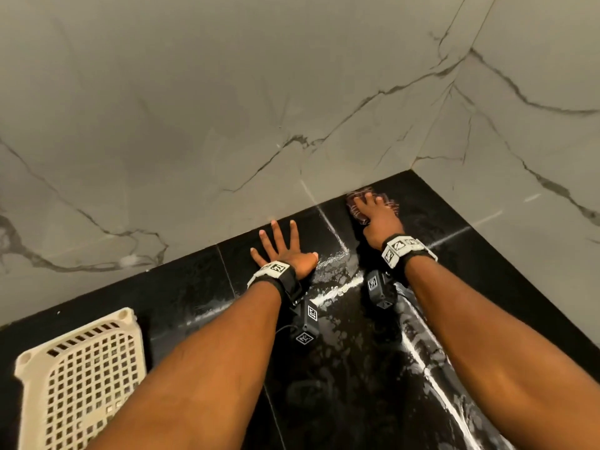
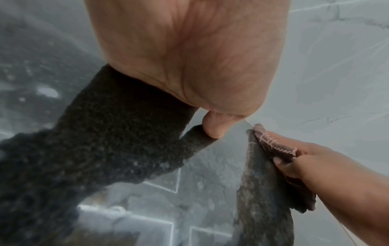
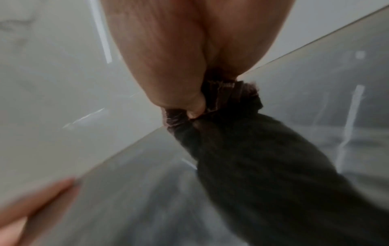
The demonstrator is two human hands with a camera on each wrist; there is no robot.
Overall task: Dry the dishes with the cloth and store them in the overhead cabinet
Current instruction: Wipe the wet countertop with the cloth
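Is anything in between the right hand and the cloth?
No. The right hand already rests on the cloth in the counter's back corner, its thumb tucked into the folds. Nothing lies between them.

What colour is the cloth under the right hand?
Dark maroon-brown cloth with pale zigzag stitching; clearest in the left wrist view.

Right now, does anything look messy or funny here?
Yes. The black counter is wet, with shiny streaks of water between the hands. The right hand presses a cloth into the corner. The basket sits upside down.
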